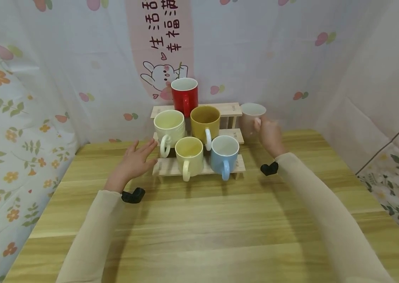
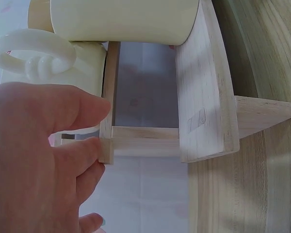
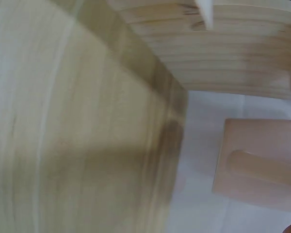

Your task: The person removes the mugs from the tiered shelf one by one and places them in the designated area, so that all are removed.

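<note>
At the right end of a three-tier wooden rack [image 1: 234, 135], my right hand [image 1: 271, 136] grips a pale pink mug [image 1: 248, 124] by its handle, held off the table. The right wrist view shows the pink mug [image 3: 257, 141] and its handle, with only a bit of my fingers at the edge. My left hand [image 1: 132, 163] rests its fingers against the rack's left end; in the left wrist view, the thumb and fingers [image 2: 89, 104] touch the middle board's end. A pale green mug [image 1: 169, 125] stands beside that hand.
On the top tier stands a red mug [image 1: 185, 94]. A mustard mug [image 1: 205, 118] shares the middle tier with the pale green one. The bottom tier bears a pale yellow mug [image 1: 190, 159] and a light blue mug [image 1: 225, 153]. Behind the wooden table [image 1: 199, 236] hangs a printed cloth [image 1: 256, 51].
</note>
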Tool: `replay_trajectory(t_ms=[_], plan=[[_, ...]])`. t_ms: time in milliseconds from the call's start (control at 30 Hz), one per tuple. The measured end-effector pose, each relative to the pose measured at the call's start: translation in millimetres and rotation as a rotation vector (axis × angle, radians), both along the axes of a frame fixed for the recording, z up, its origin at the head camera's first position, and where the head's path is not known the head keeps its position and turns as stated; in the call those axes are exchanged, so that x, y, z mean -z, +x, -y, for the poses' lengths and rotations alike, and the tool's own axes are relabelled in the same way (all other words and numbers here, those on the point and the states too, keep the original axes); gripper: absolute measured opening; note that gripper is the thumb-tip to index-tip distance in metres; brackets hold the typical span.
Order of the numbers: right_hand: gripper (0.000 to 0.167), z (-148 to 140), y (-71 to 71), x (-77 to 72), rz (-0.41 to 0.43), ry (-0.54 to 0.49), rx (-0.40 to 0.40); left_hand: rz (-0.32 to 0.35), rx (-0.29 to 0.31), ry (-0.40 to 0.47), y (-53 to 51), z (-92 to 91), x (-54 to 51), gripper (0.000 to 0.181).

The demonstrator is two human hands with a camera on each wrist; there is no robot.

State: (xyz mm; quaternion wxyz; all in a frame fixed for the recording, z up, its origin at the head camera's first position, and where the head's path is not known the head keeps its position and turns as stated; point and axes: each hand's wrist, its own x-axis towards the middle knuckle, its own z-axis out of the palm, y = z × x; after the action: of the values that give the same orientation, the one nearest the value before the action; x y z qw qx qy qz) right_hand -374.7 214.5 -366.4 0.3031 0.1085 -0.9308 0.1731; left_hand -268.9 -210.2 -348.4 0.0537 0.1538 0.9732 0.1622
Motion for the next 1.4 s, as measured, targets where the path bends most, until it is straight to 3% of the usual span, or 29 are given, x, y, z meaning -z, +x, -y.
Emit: replay_trajectory(t_ms=[233,400,667,933,1167,1400], plan=[[0.034,2.3,-0.1,14.0,0.12,-0.033,0.008,-0.002,0.0,-0.009,0.8,1.8,0.7,0.064],[0.031,2.9,-2.0,20.0,0.058,-0.03,0.005,-0.002,0.0,0.0,0.9,0.0,-1.6,0.064],[0.033,3.1,-1.4,28.8,0.118,-0.062,0.0,0.005,-0.007,0.002,2.4,0.1,1.4,0.064],[0.032,4.0,-3.5,33.6,0.066,-0.064,-0.01,-0.028,0.001,0.002,2.2,0.3,0.5,0.063],[0.032,4.8,-3.9,38.0,0.107,-0.076,0.0,-0.029,0.006,0.004,2.1,1.8,2.5,0.063],[0.03,4.8,-4.0,41.1,0.071,-0.045,0.006,-0.039,0.011,0.011,1.3,1.5,2.3,0.063]])
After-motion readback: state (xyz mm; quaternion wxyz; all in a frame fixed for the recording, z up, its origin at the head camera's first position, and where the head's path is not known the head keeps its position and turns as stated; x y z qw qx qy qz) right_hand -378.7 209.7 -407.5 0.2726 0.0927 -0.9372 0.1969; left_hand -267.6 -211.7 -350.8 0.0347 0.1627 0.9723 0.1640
